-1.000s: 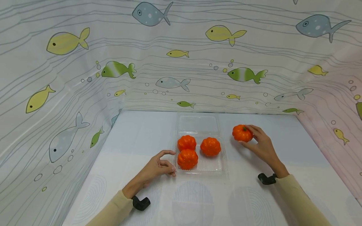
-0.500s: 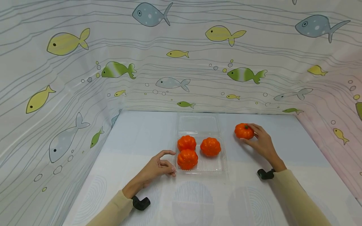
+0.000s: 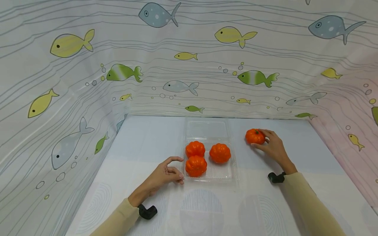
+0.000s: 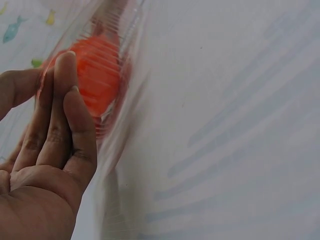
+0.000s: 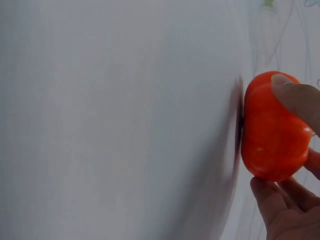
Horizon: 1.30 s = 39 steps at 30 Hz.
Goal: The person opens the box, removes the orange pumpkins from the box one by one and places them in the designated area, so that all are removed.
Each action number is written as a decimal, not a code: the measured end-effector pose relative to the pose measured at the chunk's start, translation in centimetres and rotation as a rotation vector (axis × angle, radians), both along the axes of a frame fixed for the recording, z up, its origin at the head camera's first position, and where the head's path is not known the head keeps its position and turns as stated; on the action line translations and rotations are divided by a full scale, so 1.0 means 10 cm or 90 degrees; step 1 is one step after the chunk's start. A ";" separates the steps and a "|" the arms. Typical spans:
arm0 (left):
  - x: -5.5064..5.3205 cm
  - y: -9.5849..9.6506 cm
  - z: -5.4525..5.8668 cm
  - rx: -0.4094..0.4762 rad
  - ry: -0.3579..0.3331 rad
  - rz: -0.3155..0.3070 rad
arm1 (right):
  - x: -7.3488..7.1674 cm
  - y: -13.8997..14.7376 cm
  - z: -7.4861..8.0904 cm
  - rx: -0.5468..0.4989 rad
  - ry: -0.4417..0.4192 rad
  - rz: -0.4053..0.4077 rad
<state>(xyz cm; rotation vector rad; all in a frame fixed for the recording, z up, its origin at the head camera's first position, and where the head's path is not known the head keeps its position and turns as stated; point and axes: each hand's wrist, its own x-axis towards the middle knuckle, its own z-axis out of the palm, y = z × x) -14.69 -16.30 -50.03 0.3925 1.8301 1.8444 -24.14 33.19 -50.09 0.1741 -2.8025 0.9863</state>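
At the right of the table, my right hand (image 3: 273, 147) holds a small orange pumpkin (image 3: 254, 136) with a green stem. The right wrist view shows the thumb on one side of this pumpkin (image 5: 270, 130) and fingers at the other, its base close against the table. In the middle lies a clear plastic clamshell box (image 3: 225, 172), lid open towards the back. Inside are a back left pumpkin (image 3: 195, 149), a front left pumpkin (image 3: 196, 166) and a right pumpkin (image 3: 220, 153). My left hand (image 3: 165, 175) has its relaxed fingertips at the box's left edge.
The box's clear lid (image 3: 206, 129) lies flat behind it. A white table (image 3: 141, 141) spreads around, backed by a fish-print curtain (image 3: 206, 68) at the rear and sides. Both wrists carry black devices, a left one (image 3: 147, 212) and a right one (image 3: 276, 178).
My right hand has shifted the held pumpkin slightly right and back, away from the box, with almost no movement in the last half second. The left hand and box have stayed put.
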 end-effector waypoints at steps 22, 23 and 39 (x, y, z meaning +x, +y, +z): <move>0.00 0.00 0.00 0.004 0.001 -0.003 | -0.05 -0.01 0.11 0.039 -0.047 0.011; 0.00 0.00 0.00 0.004 0.001 -0.003 | -0.04 -0.02 0.13 0.041 -0.035 0.007; 0.01 0.00 0.02 0.007 0.001 -0.003 | 0.14 -0.32 0.41 0.027 0.074 0.034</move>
